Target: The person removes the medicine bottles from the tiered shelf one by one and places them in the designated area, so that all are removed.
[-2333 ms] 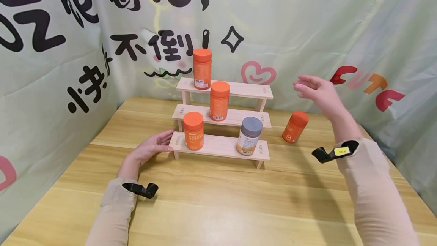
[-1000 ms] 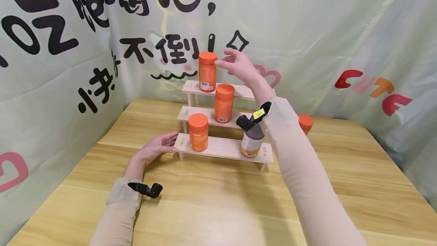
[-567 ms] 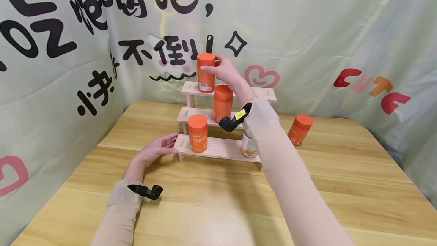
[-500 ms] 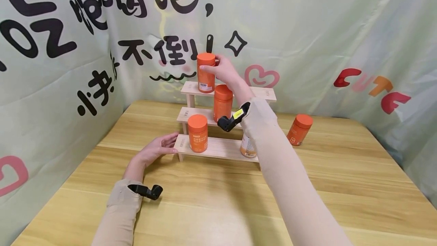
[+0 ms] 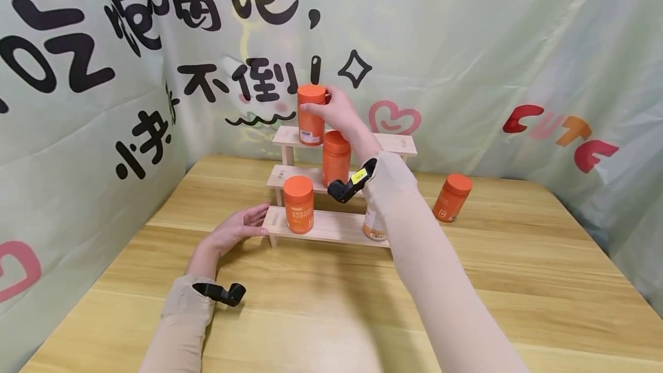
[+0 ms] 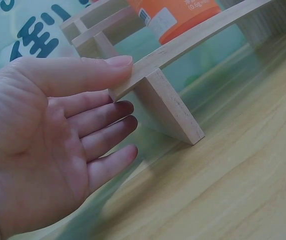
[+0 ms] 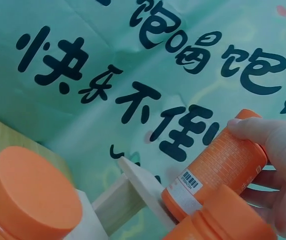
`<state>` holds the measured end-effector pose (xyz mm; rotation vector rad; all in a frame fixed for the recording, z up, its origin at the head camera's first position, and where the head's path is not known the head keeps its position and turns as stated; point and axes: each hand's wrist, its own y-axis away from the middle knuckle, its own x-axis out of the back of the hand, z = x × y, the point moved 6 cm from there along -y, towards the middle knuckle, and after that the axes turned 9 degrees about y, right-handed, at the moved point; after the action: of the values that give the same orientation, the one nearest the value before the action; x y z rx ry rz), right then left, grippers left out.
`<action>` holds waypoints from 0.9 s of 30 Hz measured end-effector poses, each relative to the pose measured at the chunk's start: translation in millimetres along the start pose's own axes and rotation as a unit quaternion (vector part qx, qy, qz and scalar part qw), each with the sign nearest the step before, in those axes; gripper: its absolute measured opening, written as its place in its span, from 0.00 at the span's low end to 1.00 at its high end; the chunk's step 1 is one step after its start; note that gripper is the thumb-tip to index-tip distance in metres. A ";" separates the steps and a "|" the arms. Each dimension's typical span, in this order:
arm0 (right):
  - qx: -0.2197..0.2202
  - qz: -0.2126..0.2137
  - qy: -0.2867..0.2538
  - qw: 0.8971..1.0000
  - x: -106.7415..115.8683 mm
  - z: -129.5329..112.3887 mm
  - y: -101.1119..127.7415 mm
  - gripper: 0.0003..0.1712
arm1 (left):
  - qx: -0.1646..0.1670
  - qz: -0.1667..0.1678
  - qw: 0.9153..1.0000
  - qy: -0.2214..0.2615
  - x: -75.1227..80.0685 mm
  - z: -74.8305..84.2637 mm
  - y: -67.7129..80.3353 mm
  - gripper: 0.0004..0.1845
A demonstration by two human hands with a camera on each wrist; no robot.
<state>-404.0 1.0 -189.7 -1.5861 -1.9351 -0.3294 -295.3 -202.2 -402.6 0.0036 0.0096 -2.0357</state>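
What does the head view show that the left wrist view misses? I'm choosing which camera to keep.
Only the head view shows the right hand gripping the top bottle, the loose bottle on the table, and all three shelf tiers.

Only the left wrist view shows the left hand's fingertips touching the bottom shelf's end closely.

Both show the left hand and the lowest orange bottle.

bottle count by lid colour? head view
Orange-lidded bottles: 4 (top-step bottle, middle-step bottle, bottom-step bottle, bottle on the table)
Bottle behind the right sleeve, lid hidden: 1
Total: 5
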 end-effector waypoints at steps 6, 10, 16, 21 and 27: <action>0.004 -0.003 -0.045 0.999 14.0 0.3 1.5 0.32 | 0.001 0.000 1.000 -0.001 0.2 0.7 0.6 0.43; 0.006 0.007 -0.058 0.998 26.7 2.8 3.2 0.33 | 0.005 0.004 1.000 -0.009 0.3 -1.0 0.0 0.43; 0.008 0.018 -0.070 0.997 46.2 9.9 7.9 0.31 | 0.003 0.006 1.000 -0.015 1.0 -1.2 -0.8 0.43; -0.001 0.029 -0.075 0.997 64.6 20.9 14.4 0.29 | 0.004 0.006 1.000 -0.017 1.3 -2.1 -0.9 0.44; -0.043 0.039 -0.075 0.995 91.2 42.8 25.5 0.31 | 0.003 0.004 1.000 -0.018 1.0 -3.6 -1.0 0.44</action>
<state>-401.3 103.7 -173.9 -1.7822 -1.9889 -0.2713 -296.7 -202.6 -406.2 -0.0283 -0.0185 -2.0265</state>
